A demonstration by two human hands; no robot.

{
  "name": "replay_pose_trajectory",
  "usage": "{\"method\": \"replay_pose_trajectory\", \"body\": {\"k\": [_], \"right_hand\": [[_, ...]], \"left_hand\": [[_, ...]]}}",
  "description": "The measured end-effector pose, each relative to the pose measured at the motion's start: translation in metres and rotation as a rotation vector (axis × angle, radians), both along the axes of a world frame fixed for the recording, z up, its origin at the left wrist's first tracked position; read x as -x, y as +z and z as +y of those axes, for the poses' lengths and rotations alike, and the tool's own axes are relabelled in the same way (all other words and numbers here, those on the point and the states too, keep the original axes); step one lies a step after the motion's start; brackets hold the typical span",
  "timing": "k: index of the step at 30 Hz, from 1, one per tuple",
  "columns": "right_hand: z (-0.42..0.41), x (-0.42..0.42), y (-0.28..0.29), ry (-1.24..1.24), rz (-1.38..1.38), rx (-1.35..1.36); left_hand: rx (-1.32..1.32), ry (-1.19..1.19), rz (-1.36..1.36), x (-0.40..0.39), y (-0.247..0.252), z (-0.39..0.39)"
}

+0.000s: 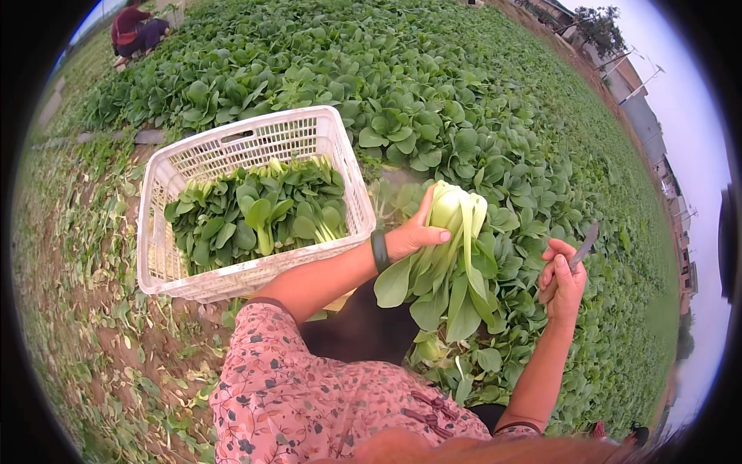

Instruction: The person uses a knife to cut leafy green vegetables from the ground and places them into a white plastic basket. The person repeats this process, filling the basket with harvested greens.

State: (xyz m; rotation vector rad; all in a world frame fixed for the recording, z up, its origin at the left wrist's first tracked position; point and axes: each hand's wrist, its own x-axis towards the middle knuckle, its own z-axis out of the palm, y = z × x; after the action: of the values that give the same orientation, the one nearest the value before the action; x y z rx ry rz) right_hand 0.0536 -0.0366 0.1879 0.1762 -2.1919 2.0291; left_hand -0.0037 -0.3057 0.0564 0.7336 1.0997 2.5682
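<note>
My left hand grips a head of bok choy near its pale base, which points up while the green leaves hang down. A dark bangle is on that wrist. Off to the right, my right hand is closed around a knife with a short, curved blade, held apart from the bok choy. Left of my left arm stands a white plastic crate with slatted walls. Cut bok choy lies packed in its lower part, mostly leaves showing.
Dense rows of growing bok choy spread ahead and to the right. Trampled soil with loose leaves lies at the left. Another person squats at the far upper left beside a light crate. Buildings line the far right.
</note>
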Motion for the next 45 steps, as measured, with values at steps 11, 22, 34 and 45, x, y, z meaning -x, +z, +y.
{"method": "replay_pose_trajectory", "body": {"k": [11, 22, 34, 45], "right_hand": [[0.085, -0.038, -0.056, -0.368, -0.24, -0.087], [0.114, -0.065, -0.067, -0.484, -0.34, -0.196], [0.114, -0.079, -0.082, -0.551, -0.405, -0.23], [0.101, -0.076, -0.087, -0.597, -0.478, -0.255]], "left_hand": [[1.599, 0.634, 1.021, 0.0, 0.01, -0.225], [2.037, -0.112, 1.419, -0.012, -0.073, -0.265], [1.727, -0.472, 1.462, 0.019, -0.148, -0.257], [1.528, -0.543, 1.401, 0.028, -0.221, -0.261]]}}
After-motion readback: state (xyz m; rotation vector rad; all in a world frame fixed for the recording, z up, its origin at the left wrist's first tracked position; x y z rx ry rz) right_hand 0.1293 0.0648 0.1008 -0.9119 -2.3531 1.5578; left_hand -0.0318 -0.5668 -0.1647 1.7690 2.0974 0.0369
